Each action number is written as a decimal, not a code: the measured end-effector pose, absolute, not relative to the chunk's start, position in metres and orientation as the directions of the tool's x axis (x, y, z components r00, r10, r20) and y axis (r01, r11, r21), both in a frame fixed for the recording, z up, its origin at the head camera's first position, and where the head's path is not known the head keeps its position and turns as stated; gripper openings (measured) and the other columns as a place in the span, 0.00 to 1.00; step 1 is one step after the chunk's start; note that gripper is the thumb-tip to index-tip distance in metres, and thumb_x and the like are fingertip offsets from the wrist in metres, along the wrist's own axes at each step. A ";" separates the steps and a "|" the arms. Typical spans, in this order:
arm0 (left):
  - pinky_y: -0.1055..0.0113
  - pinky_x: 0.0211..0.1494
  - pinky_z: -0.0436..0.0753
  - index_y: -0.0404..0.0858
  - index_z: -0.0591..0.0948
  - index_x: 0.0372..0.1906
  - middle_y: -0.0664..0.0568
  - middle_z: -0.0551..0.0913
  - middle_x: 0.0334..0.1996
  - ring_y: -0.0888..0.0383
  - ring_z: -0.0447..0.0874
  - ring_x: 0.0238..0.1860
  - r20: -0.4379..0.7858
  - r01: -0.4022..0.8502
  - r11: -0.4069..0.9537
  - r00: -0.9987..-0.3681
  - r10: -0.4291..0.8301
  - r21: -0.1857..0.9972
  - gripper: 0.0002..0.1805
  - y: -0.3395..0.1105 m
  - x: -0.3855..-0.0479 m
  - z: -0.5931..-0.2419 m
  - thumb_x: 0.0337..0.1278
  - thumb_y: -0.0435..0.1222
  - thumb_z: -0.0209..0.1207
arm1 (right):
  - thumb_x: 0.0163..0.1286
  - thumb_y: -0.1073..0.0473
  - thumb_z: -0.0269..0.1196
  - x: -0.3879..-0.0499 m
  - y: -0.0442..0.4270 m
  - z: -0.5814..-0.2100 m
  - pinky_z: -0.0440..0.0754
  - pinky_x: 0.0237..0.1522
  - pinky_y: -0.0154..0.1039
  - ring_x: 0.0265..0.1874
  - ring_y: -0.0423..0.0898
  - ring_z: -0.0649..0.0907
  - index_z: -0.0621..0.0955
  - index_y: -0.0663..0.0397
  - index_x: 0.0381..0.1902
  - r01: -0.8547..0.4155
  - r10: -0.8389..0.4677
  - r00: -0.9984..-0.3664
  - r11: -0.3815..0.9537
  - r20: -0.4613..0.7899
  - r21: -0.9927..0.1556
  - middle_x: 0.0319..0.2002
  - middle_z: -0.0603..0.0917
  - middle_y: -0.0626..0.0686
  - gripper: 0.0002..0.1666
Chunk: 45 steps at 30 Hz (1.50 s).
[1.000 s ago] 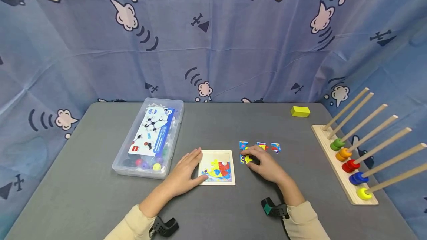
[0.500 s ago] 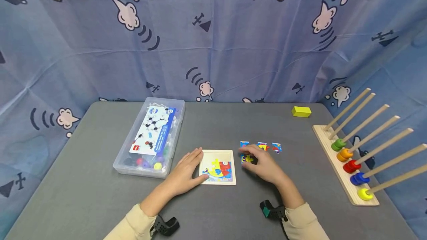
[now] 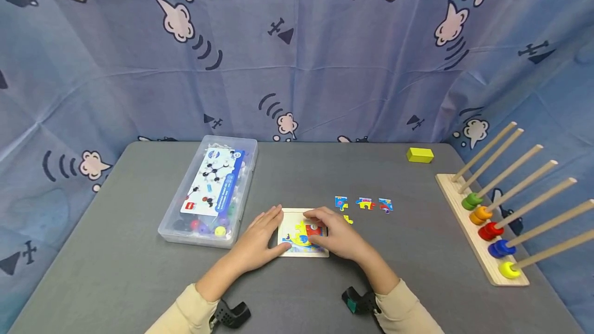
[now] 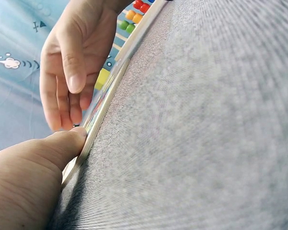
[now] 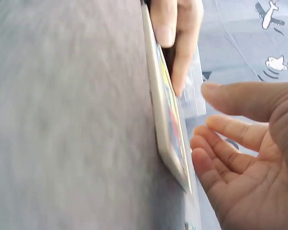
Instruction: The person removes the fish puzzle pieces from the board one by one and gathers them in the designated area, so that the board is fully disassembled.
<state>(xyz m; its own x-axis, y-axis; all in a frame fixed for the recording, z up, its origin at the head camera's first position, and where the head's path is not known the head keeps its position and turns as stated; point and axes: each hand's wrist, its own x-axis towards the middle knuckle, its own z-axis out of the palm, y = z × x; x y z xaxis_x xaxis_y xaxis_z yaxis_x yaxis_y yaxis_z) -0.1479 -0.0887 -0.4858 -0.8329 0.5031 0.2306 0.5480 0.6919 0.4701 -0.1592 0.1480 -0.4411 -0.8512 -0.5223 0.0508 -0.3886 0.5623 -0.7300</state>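
Note:
A square wooden puzzle tray (image 3: 291, 217) with red, yellow and blue pieces inside lies between the hands. My left hand (image 3: 252, 249) rests with extended fingers along its left side, its thumb (image 4: 79, 136) touching the rim (image 5: 158, 115). Over the tray's right part hovers my right hand (image 3: 341, 236), covering some of the picture. In the right wrist view this hand (image 5: 259, 139) has thumb and fingers apart, with nothing visible between them. Behind it are a blue piece (image 3: 341, 202) and a yellow piece (image 3: 348, 219), the latter partly hidden.
Two more puzzle pieces (image 3: 365, 203) (image 3: 385, 205) lie to the right of the blue one. At the left stands a clear plastic box (image 3: 209, 189). A yellow block (image 3: 419, 155) sits at the back right, near a wooden peg rack (image 3: 482, 251) with coloured rings.
My right hand has moved left from the loose pieces to above the tray, uncovering more of the pieces behind it. My left hand has stayed at the tray's left side.

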 end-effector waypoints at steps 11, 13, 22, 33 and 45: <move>0.51 0.74 0.58 0.29 0.66 0.67 0.41 0.63 0.70 0.46 0.58 0.72 0.226 0.553 0.687 -0.829 0.511 0.471 0.41 -0.087 -0.150 -0.483 0.56 0.52 0.61 | 0.54 0.67 0.67 -0.160 0.131 -0.451 0.78 0.51 0.45 0.47 0.47 0.77 0.78 0.62 0.53 -0.408 -0.485 -0.873 0.659 0.058 -0.632 0.51 0.77 0.54 0.26; 0.51 0.74 0.59 0.29 0.66 0.67 0.41 0.63 0.70 0.46 0.58 0.72 0.226 0.554 0.687 -0.828 0.513 0.469 0.41 -0.087 -0.150 -0.483 0.56 0.52 0.60 | 0.54 0.68 0.68 -0.159 0.130 -0.453 0.78 0.52 0.45 0.48 0.47 0.77 0.79 0.62 0.52 -0.389 -0.463 -0.885 0.671 0.053 -0.631 0.51 0.77 0.54 0.25; 0.51 0.74 0.58 0.29 0.66 0.66 0.41 0.63 0.70 0.46 0.58 0.72 0.218 0.546 0.689 -0.833 0.509 0.476 0.40 -0.088 -0.150 -0.480 0.56 0.51 0.61 | 0.54 0.68 0.69 -0.159 0.128 -0.454 0.78 0.52 0.44 0.47 0.46 0.76 0.78 0.61 0.51 -0.332 -0.423 -0.906 0.663 0.030 -0.671 0.51 0.75 0.53 0.24; 0.51 0.74 0.58 0.28 0.67 0.66 0.40 0.63 0.70 0.46 0.58 0.72 0.227 0.552 0.690 -0.830 0.510 0.467 0.40 -0.088 -0.149 -0.482 0.56 0.51 0.61 | 0.52 0.69 0.69 -0.159 0.129 -0.458 0.78 0.48 0.39 0.42 0.43 0.75 0.76 0.56 0.49 -0.254 -0.375 -0.927 0.609 0.009 -0.751 0.45 0.75 0.50 0.25; 0.51 0.74 0.59 0.29 0.67 0.66 0.41 0.63 0.70 0.46 0.58 0.72 0.227 0.543 0.689 -0.836 0.500 0.479 0.40 -0.088 -0.147 -0.485 0.56 0.51 0.61 | 0.52 0.72 0.68 -0.157 0.129 -0.454 0.78 0.40 0.34 0.35 0.40 0.75 0.79 0.57 0.47 -0.324 -0.376 -0.923 0.637 0.085 -0.700 0.38 0.77 0.47 0.23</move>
<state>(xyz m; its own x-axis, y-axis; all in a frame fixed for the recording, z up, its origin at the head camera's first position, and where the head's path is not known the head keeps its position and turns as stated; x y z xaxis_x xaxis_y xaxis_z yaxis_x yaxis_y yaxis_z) -0.1471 -0.0880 -0.4851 -0.8356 0.5002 0.2271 0.5430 0.6894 0.4794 -0.1567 0.1290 -0.4543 -0.9228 -0.3758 0.0854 -0.3241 0.6368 -0.6996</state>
